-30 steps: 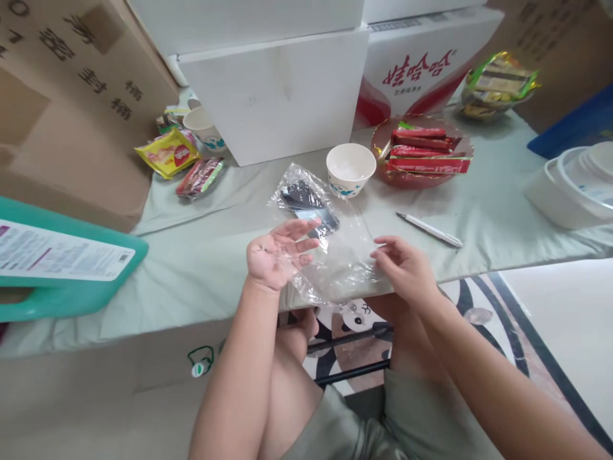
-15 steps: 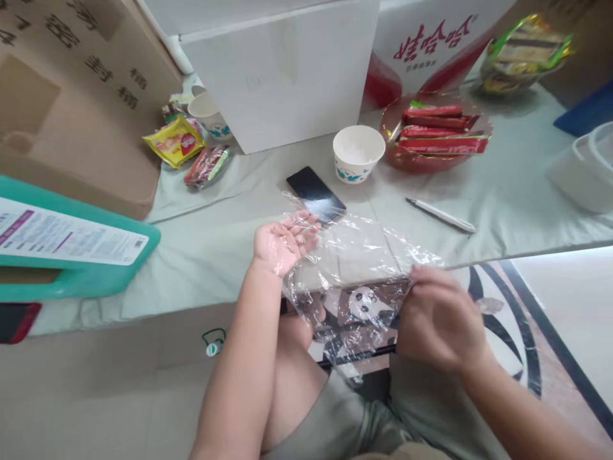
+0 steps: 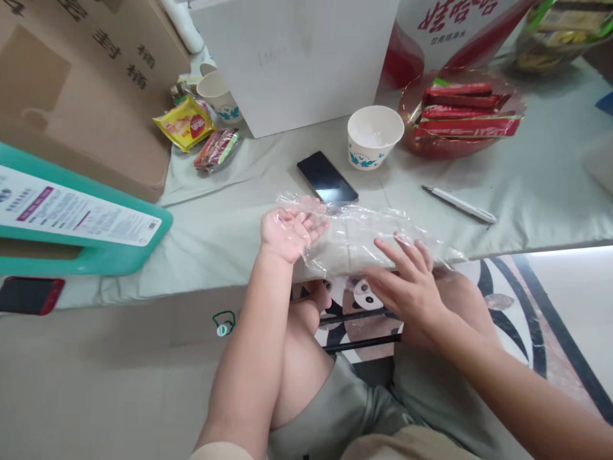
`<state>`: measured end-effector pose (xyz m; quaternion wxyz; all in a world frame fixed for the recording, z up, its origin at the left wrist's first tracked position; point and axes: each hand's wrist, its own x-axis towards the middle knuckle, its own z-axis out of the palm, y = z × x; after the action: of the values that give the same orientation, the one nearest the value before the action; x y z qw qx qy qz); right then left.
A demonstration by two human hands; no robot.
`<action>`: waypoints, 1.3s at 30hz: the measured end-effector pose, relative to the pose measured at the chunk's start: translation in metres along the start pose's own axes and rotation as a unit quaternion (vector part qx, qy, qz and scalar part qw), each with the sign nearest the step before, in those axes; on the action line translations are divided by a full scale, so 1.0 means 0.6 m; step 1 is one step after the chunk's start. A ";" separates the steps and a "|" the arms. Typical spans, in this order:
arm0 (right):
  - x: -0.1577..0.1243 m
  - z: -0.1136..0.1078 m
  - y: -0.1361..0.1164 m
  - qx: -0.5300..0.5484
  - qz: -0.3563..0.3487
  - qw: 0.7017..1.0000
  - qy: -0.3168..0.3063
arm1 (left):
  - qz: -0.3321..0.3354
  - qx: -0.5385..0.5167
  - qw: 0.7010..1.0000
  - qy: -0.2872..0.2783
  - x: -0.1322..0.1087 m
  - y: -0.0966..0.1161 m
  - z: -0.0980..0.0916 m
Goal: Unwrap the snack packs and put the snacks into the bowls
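A crinkled clear plastic bag is stretched across the table's near edge between my two hands. My left hand is palm up with fingers curled loosely into the bag's left end, gripping the film. My right hand lies under and against the bag's right part, fingers stretched out flat and spread. A black phone lies face up on the table just beyond the bag. A white paper bowl stands behind the phone.
A white pen lies to the right. A red dish of snack bars sits at the back right, yellow and red snack packets at the back left. Large white boxes, a cardboard carton and a teal stool crowd the left and back.
The bag has come down from in front of the phone to the table's near edge. My right hand let go of its pinch, swung low, and now lies flat against the bag.
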<state>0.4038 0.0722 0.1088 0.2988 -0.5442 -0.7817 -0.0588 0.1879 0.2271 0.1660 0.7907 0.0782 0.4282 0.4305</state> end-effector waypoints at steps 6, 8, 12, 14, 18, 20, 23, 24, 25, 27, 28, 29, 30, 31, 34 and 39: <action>0.065 -0.039 0.026 0.142 0.116 0.982 0.046 | 0.020 0.013 1.000 0.020 -0.005 -0.002 -0.004; 0.081 -0.040 0.046 0.196 0.212 0.957 0.032 | 0.034 0.023 0.999 0.031 -0.008 -0.003 -0.003; 0.094 -0.025 0.096 0.186 0.312 0.931 0.011 | 0.069 0.070 0.994 0.042 -0.014 -0.006 0.000; 0.091 -0.016 0.115 0.143 0.316 0.938 0.018 | 0.088 0.116 0.988 0.047 -0.014 -0.006 0.000; 0.081 -0.001 0.138 0.089 0.348 0.933 0.027 | 0.119 0.236 0.964 0.038 -0.007 -0.005 -0.010; 0.078 0.008 0.147 0.086 0.370 0.925 0.008 | 0.157 0.280 0.947 0.032 0.001 -0.005 -0.017; 0.076 0.022 0.156 0.090 0.358 0.930 0.004 | 0.240 0.328 0.914 0.010 0.014 -0.003 -0.023; 0.075 0.025 0.157 0.091 0.346 0.934 0.008 | 0.264 0.347 0.900 0.001 0.017 -0.002 -0.023; 0.073 0.027 0.157 0.093 0.336 0.937 0.009 | 0.286 0.369 0.884 -0.006 0.019 0.000 -0.022; 0.070 0.029 0.155 0.095 0.327 0.940 0.005 | 0.322 0.402 0.857 -0.009 0.021 0.002 -0.019; 0.068 0.029 0.154 0.096 0.327 0.940 0.006 | 0.336 0.403 0.851 -0.008 0.021 0.003 -0.017; 0.066 0.029 0.153 0.097 0.326 0.940 0.012 | 0.345 0.392 0.853 -0.007 0.020 0.004 -0.015; 0.064 0.029 0.153 0.098 0.325 0.940 0.024 | 0.347 0.369 0.862 -0.006 0.018 0.005 -0.013; 0.062 0.029 0.153 0.101 0.323 0.940 0.040 | 0.343 0.338 0.876 -0.005 0.016 0.005 -0.012; 0.055 0.030 0.159 0.129 0.321 0.934 0.092 | 0.299 0.251 0.920 -0.012 0.011 0.008 -0.011; 0.065 0.021 0.168 0.284 0.375 0.878 0.090 | 0.254 0.194 0.945 -0.066 0.005 0.018 -0.018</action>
<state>0.4791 0.1497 0.0959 0.5089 -0.6809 -0.4720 0.2336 0.1742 0.2336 0.1628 0.6513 0.3646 0.4165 0.5190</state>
